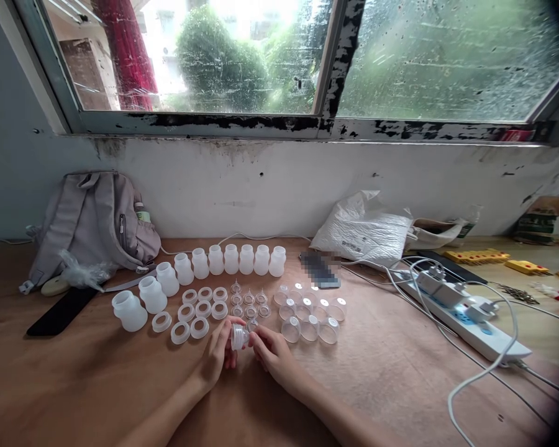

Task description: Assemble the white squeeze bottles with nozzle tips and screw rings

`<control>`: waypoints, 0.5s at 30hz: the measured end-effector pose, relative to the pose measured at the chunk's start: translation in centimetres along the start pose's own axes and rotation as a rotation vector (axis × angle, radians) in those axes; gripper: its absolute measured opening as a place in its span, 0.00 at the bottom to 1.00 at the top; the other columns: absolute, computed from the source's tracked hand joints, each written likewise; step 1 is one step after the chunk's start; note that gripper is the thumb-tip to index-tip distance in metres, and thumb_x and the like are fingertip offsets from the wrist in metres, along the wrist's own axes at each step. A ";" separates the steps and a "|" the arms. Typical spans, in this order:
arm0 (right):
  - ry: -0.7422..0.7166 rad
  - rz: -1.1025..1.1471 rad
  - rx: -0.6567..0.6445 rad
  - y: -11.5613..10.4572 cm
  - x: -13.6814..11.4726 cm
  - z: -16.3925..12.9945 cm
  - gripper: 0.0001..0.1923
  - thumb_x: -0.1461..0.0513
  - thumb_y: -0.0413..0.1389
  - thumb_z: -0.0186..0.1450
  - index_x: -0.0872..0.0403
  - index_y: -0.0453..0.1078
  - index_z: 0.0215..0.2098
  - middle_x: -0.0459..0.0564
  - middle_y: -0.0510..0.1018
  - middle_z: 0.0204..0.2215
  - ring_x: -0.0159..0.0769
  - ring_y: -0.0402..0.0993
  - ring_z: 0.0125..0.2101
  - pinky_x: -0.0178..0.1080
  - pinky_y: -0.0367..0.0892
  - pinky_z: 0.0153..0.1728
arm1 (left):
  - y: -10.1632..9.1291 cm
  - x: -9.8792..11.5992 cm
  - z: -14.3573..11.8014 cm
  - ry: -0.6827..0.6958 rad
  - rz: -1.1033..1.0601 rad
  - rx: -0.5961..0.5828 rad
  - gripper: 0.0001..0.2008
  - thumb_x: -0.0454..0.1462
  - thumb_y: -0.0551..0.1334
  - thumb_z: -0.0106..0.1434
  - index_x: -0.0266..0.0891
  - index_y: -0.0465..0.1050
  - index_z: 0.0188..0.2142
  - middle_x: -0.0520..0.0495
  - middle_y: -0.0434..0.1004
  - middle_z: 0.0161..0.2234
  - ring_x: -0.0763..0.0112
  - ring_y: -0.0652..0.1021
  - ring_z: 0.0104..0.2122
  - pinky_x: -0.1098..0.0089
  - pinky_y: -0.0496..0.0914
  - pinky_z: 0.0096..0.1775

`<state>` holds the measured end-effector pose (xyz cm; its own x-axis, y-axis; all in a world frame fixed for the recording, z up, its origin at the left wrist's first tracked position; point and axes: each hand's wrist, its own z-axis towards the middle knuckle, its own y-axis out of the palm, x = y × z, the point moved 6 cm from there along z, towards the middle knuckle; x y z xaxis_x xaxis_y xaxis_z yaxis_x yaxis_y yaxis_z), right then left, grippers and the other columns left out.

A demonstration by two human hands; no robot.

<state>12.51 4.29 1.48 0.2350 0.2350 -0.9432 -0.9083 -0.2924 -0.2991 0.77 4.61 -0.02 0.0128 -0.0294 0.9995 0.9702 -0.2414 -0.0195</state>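
Near the front middle of the table, my left hand (221,347) is closed around a translucent threaded bottle collar (238,337), tipped on its side. At the collar's right end, my right hand (271,351) pinches what looks like a clear teat, largely hidden by the fingers. Just beyond my hands lie several clear silicone teats (249,299). Several loose white collar rings (204,309) lie flat to the left of the teats. To the right stand several clear dome caps (309,329). A curved row of frosted baby bottles (200,264), without lids, stands behind and to the left.
A grey backpack (93,217) leans on the wall at left, by a black flat strip (61,311). At the back are a phone (328,279) and a silvery plastic bag (363,230). A white power strip (466,323) with looping cables (470,379) lies at right.
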 end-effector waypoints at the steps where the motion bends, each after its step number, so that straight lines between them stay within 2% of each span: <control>1: -0.011 -0.006 -0.012 0.1 -0.2 -0.1 0.16 0.54 0.44 0.64 0.55 0.58 0.22 0.40 0.60 0.16 0.25 0.56 0.18 0.30 0.51 0.19 | 0.1 0.3 -0.1 0.019 0.033 -0.017 0.19 0.48 0.42 0.62 0.38 0.60 0.41 0.55 0.62 0.20 0.81 0.61 0.13 0.78 0.53 0.15; 5: -0.039 -0.038 -0.079 0.4 -0.6 -0.2 0.15 0.55 0.46 0.63 0.55 0.57 0.23 0.41 0.62 0.17 0.25 0.55 0.18 0.30 0.51 0.20 | 0.5 1.3 -0.5 0.068 0.236 -0.029 0.14 0.47 0.48 0.61 0.39 0.61 0.36 0.58 0.57 0.19 0.80 0.59 0.16 0.78 0.54 0.18; 9: -0.063 -0.094 -0.089 0.4 -0.8 -0.5 0.16 0.55 0.46 0.63 0.55 0.56 0.21 0.41 0.62 0.16 0.25 0.56 0.18 0.31 0.51 0.20 | 0.5 2.3 -0.7 0.103 0.351 -0.017 0.13 0.45 0.45 0.62 0.39 0.57 0.28 0.57 0.56 0.20 0.77 0.60 0.20 0.76 0.58 0.24; 15: -0.105 -0.132 -0.080 0.4 -0.7 -0.8 0.16 0.55 0.46 0.63 0.55 0.58 0.21 0.41 0.61 0.15 0.26 0.55 0.18 0.31 0.51 0.20 | 0.3 2.9 -1.0 0.138 0.496 -0.053 0.13 0.43 0.43 0.63 0.39 0.57 0.29 0.57 0.57 0.18 0.75 0.63 0.20 0.73 0.60 0.26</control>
<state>12.21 3.30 1.92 0.3087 0.3704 -0.8761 -0.8408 -0.3244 -0.4334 0.89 3.52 2.87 0.4330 -0.2798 0.8569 0.8417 -0.2147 -0.4954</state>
